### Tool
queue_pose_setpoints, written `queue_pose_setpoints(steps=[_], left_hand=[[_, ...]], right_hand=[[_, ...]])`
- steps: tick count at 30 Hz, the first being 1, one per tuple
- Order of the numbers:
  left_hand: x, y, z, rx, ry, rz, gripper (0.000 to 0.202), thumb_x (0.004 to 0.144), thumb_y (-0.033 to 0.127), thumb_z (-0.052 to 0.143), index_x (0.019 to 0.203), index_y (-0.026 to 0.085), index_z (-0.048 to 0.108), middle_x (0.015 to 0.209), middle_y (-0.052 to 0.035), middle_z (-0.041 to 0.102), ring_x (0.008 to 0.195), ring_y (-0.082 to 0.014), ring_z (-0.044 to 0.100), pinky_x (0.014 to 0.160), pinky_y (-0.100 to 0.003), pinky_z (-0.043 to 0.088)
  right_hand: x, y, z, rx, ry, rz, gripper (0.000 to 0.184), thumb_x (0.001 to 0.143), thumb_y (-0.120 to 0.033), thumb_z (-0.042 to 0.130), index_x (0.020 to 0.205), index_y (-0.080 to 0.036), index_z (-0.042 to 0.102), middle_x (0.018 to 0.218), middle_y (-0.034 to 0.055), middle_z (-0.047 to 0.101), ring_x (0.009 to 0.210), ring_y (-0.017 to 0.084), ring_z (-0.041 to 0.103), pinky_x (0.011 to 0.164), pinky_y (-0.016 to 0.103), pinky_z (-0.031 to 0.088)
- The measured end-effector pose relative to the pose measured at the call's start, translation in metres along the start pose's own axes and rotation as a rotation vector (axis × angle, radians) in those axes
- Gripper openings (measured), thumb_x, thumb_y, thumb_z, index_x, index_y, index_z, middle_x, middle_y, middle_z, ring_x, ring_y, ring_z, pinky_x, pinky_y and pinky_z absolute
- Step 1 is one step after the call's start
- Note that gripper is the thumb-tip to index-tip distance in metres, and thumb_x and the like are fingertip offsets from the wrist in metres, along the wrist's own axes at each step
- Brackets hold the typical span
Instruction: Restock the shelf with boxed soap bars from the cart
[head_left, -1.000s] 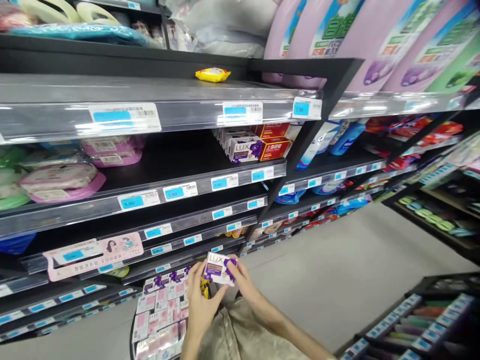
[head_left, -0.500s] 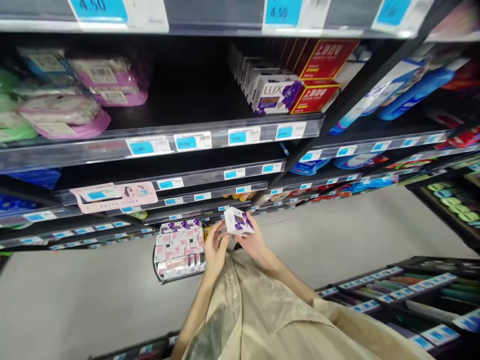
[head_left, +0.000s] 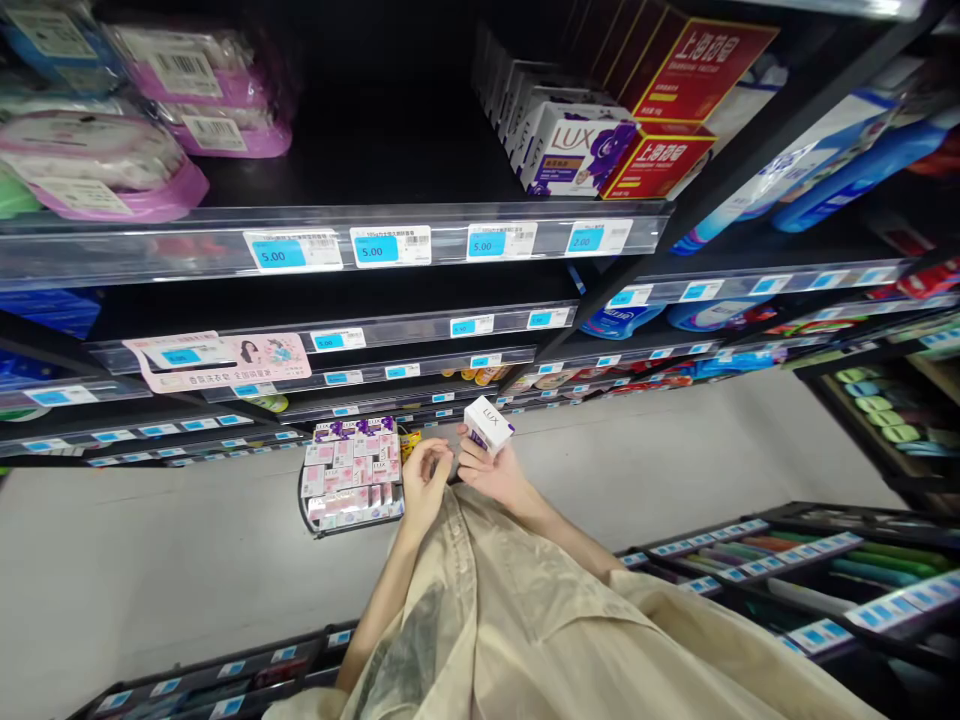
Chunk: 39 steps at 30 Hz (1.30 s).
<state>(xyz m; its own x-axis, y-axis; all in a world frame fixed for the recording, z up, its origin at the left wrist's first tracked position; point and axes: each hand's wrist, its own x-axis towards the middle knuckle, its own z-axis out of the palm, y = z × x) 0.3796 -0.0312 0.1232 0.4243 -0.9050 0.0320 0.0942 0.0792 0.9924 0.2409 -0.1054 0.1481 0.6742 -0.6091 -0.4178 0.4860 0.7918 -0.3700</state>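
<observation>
A white and purple LUX soap box (head_left: pixel 489 425) rests in my right hand (head_left: pixel 499 478), its fingers and thumb closed around the lower part. The box is tilted, with a plain white LUX side facing up. Just left of it, my left hand (head_left: pixel 426 472) is apart from the box, fingers curled in toward the thumb. Nothing shows in that hand. Beside it stands a black-framed basket or cart (head_left: pixel 315 533) filled with pink and white soap boxes (head_left: pixel 352 475) and a row of purple LUX boxes (head_left: pixel 352 428) at the far side.
On the shelf (head_left: pixel 420 230) ahead stand LUX boxes (head_left: pixel 577 150), red soap boxes (head_left: pixel 660 165) and pink wrapped packs (head_left: pixel 105 170). Price tags line the shelf edges. Blue bottles (head_left: pixel 855 180) are at the right. Another rack (head_left: pixel 750 590) stands behind me, across the grey floor (head_left: pixel 675 450).
My left hand has come away from the soap box. My right hand has turned the box so a plainer side faces up. The view has shifted slightly, bringing the upper shelf closer.
</observation>
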Motion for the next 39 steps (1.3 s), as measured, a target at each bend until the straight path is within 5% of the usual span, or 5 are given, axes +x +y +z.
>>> queue_pose_setpoints(steps=[10,14,25,32,39], left_hand=[[-0.007,-0.016,-0.006,0.012,0.079,0.002,0.038,0.094,0.056,0.077,0.1,0.019,0.075,0.095,-0.0068,0.072,0.087,-0.0181,0.069,0.083,-0.027,0.057],[-0.009,-0.026,-0.006,0.044,0.06,-0.007,0.039,0.094,0.057,0.076,0.099,0.018,0.075,0.095,-0.0069,0.072,0.087,-0.0185,0.07,0.082,-0.027,0.056],[-0.005,-0.025,0.003,0.195,-0.178,-0.011,0.029,0.101,0.046,0.065,0.101,0.018,0.074,0.092,-0.0053,0.071,0.085,-0.0188,0.068,0.082,-0.029,0.053],[-0.008,-0.019,0.002,0.258,-0.22,0.017,0.026,0.102,0.041,0.06,0.102,0.019,0.075,0.092,-0.0054,0.072,0.083,-0.0184,0.068,0.08,-0.029,0.053],[-0.014,-0.022,-0.006,0.302,-0.196,0.027,0.028,0.103,0.043,0.06,0.101,0.02,0.076,0.094,-0.0062,0.074,0.085,-0.0197,0.07,0.08,-0.03,0.055]], right_hand=[[0.001,-0.03,0.01,-0.14,0.094,-0.138,0.041,0.079,-0.059,0.083,0.089,-0.023,0.066,0.066,-0.0041,0.06,0.055,0.014,0.05,0.054,0.028,0.043],[-0.013,-0.083,0.02,-0.46,0.175,-0.451,0.064,0.056,-0.045,0.102,0.106,-0.025,0.068,0.099,0.0055,0.081,0.091,0.03,0.076,0.082,0.046,0.062],[-0.05,-0.263,0.098,-1.541,0.329,-1.618,0.062,0.077,-0.054,0.093,0.125,-0.029,0.062,0.127,0.0106,0.071,0.128,0.038,0.07,0.114,0.062,0.055],[-0.034,-0.326,0.155,-1.998,0.17,-1.6,0.062,0.092,-0.054,0.079,0.146,-0.031,0.057,0.138,0.0104,0.069,0.135,0.042,0.064,0.114,0.069,0.052],[-0.019,-0.334,0.177,-2.288,0.088,-1.425,0.062,0.099,-0.042,0.071,0.158,-0.033,0.051,0.134,0.0088,0.069,0.13,0.04,0.064,0.112,0.066,0.054]])
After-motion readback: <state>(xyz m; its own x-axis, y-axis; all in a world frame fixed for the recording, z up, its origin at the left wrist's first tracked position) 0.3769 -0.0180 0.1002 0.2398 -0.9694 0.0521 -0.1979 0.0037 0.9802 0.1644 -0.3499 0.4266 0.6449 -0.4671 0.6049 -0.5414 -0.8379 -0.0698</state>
